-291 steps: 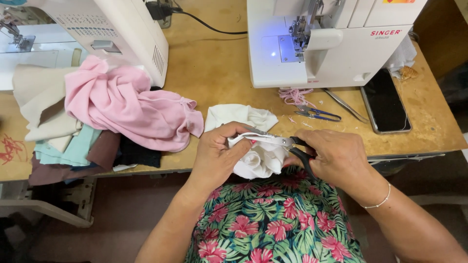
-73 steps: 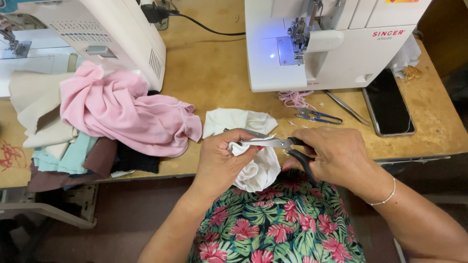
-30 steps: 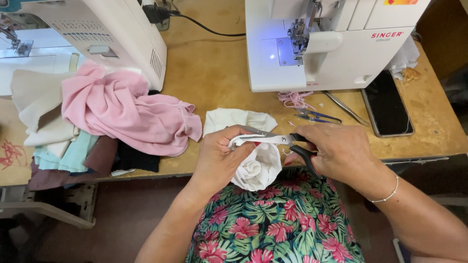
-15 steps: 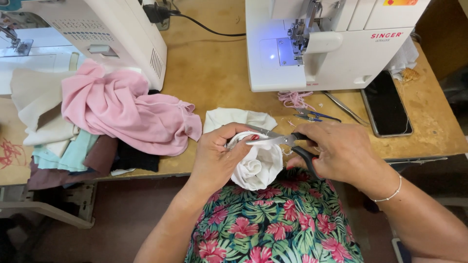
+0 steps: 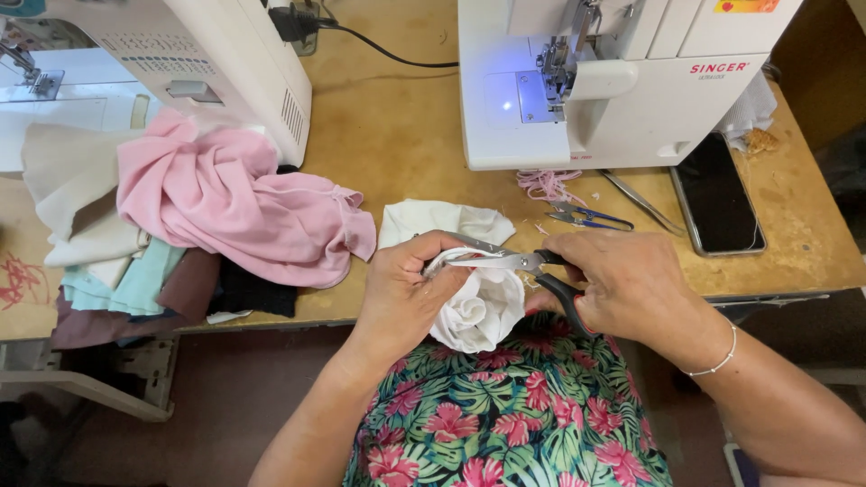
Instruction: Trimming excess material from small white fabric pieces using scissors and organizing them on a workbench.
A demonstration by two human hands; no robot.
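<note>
Pink cloth (image 5: pixel 234 207) lay heaped at the frame's left on the wooden table (image 5: pixel 397 135). At lower centre, left hand (image 5: pixel 410 298) was closed around bunched white cloth (image 5: pixel 483 302). Right hand (image 5: pixel 622 284) gripped black-handled scissors (image 5: pixel 519 263), blades nearly shut at the cloth edge. Phone (image 5: pixel 717 194) lay at right.

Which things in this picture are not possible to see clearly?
Head view:
- Scissors: handle loops hidden inside the right hand.
- White fabric: the edge being cut is covered by the left hand.
- Left sewing machine: cut off by the top edge.
- Small snips: too small for detail.
</note>
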